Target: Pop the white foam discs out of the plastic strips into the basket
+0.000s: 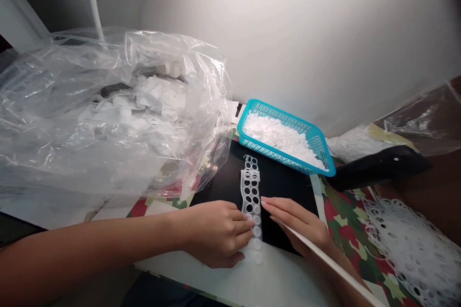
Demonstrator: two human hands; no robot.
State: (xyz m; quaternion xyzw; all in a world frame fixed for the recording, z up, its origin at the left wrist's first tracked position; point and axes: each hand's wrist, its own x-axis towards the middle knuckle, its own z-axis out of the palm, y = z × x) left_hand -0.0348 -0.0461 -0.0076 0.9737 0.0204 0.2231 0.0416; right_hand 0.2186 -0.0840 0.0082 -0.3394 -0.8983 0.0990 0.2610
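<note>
A translucent plastic strip (251, 192) with two rows of round holes lies lengthwise on a black mat (284, 192). White discs fill the holes at its near end, while the farther holes show black through them. My left hand (223, 235) is closed, its bent fingertips pressed together on the strip's left side. At the right edge of the strip rests my right hand (302, 223), fingers stretched out and its thumb hidden. A long thin white piece (324, 252) runs across the right hand toward the wrist; its exact kind is unclear.
Behind the mat stands a turquoise basket (288, 156) of small white pieces. A large clear plastic bag (108, 120) with white pieces fills the left. To the right are a black object (382, 168) and a heap of holed plastic strips (414, 249) on patterned cloth (342, 216).
</note>
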